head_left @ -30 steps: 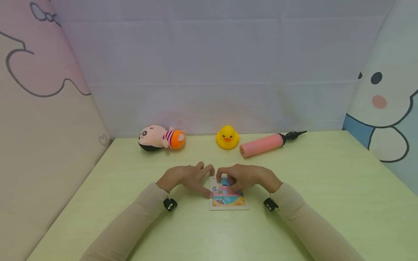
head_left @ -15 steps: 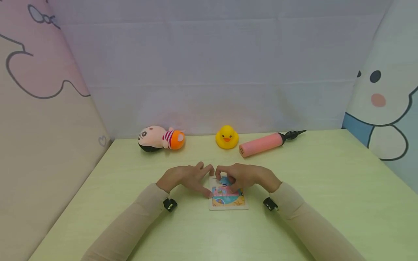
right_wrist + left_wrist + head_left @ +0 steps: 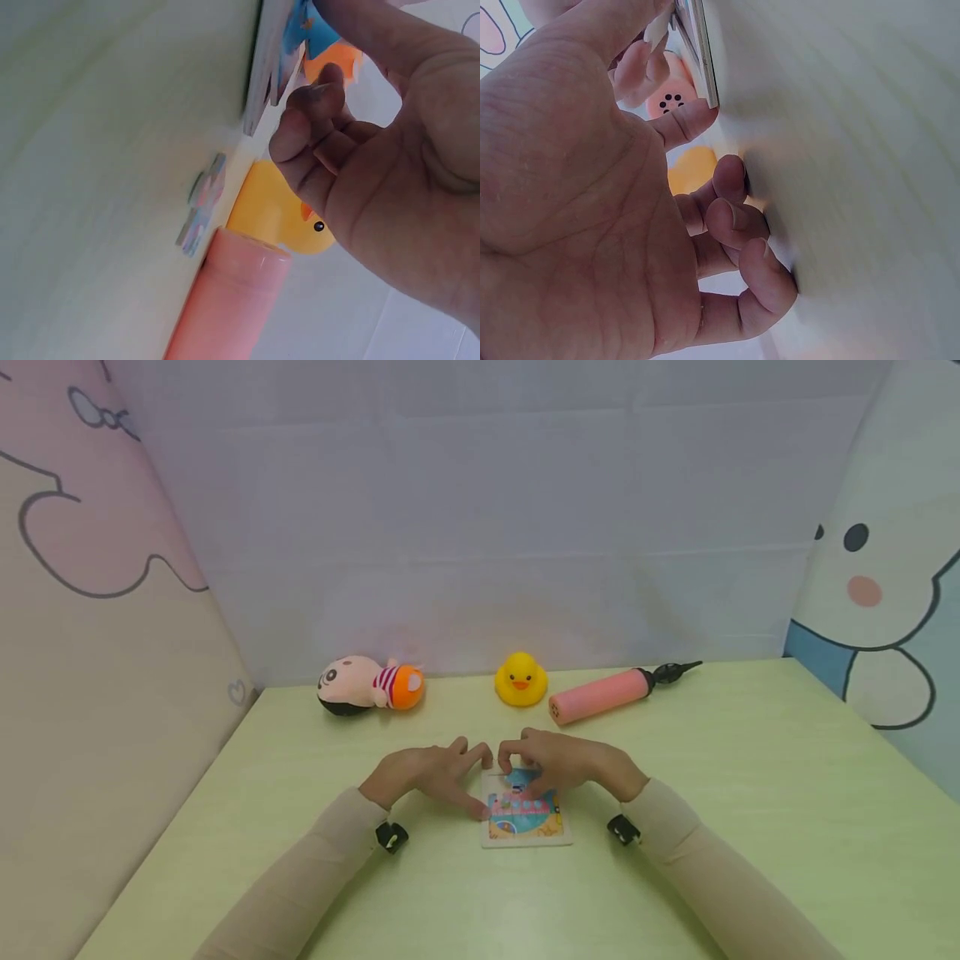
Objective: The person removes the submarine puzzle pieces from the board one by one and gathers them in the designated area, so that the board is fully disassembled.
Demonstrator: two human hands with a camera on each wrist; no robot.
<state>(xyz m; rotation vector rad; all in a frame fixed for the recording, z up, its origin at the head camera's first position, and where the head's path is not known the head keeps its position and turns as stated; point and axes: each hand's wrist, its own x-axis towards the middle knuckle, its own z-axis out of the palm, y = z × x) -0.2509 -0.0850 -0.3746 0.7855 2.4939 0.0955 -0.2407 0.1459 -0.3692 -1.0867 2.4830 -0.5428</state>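
Note:
A jigsaw puzzle board (image 3: pixel 525 842) with a pale rim lies flat on the table, its picture mostly pink, blue and sandy. My left hand (image 3: pixel 442 774) touches the board's left side with the thumb and its far left corner with the index finger. In the left wrist view, that index fingertip (image 3: pixel 703 112) meets the board's edge while the other fingers rest bent on the table. My right hand (image 3: pixel 566 760) is over the board's far part, thumb and index finger on a small blue puzzle piece (image 3: pixel 321 31), tilted above the board. The fingers partly hide that piece.
Along the back lie a plush doll (image 3: pixel 371 685), a yellow rubber duck (image 3: pixel 521 681) and a pink hand pump (image 3: pixel 603 695). Loose puzzle pieces (image 3: pixel 202 199) lie on the table near the pump, hidden by the right hand in the head view.
The right hand's fingers have shifted and lifted slightly, baring more of the blue part of the puzzle. The left hand stays at the board's side. The head view has tilted a little.

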